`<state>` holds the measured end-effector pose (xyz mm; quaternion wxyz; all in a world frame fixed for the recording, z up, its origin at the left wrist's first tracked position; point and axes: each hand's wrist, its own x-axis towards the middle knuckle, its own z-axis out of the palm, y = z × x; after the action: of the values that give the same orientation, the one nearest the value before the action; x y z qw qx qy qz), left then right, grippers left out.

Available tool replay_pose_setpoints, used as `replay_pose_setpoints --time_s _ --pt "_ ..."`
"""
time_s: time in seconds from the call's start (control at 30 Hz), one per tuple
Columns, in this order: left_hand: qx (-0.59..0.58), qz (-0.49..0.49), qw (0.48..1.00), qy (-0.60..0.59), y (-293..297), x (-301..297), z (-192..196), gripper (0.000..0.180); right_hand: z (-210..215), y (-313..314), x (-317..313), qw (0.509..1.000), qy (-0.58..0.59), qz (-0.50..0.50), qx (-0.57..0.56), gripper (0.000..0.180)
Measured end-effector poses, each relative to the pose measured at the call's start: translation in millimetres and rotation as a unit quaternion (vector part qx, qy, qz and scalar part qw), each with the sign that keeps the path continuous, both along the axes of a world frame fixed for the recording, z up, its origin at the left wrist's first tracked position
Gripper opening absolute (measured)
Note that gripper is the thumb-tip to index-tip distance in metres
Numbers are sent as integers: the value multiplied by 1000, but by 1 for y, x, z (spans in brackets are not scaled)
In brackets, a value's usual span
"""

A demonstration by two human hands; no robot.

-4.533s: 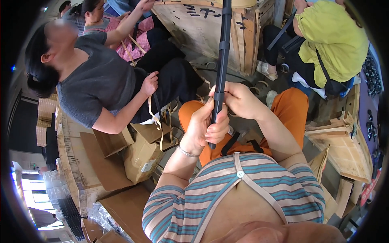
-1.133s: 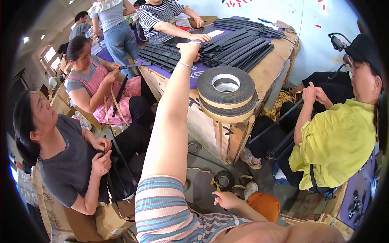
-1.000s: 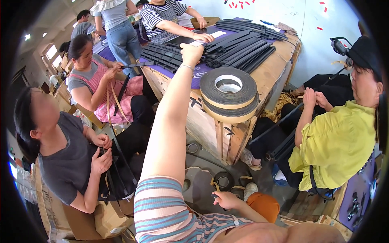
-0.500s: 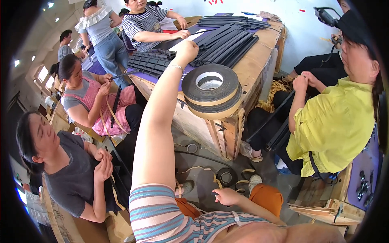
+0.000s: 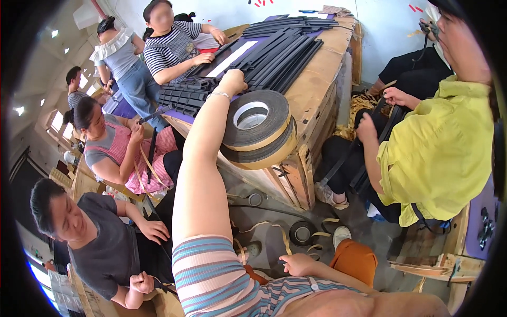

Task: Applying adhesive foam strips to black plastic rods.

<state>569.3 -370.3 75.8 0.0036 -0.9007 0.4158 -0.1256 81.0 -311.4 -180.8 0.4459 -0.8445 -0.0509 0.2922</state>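
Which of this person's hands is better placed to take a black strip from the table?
Probably the left hand: it is stretched out beside the black strips on the table, while the right hand is well away from them.

Your left hand [image 5: 232,82] has a ridged spread of black pieces [image 5: 182,95] to its left and a long pile of straight black strips [image 5: 285,55] ahead and to the right. Two stacked, round black-and-tan tape rolls [image 5: 259,136] stand just beside your left forearm, blocking a rightward swing. Past them, the brown-topped wooden bench [image 5: 311,79] leaves a bare margin along its right edge. Your right hand [image 5: 298,264] has open room between it and the bench's side.
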Motion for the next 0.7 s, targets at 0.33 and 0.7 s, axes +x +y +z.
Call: replay_pose_setpoints --time_s 0.33,0.7 --pt "-248 97 923 279 1 -55 62 19 -11 1 0 998 -42 -40 4 38" --pt "-385 183 664 615 130 -105 89 14 15 1 -2 998 -21 -7 -62 39"
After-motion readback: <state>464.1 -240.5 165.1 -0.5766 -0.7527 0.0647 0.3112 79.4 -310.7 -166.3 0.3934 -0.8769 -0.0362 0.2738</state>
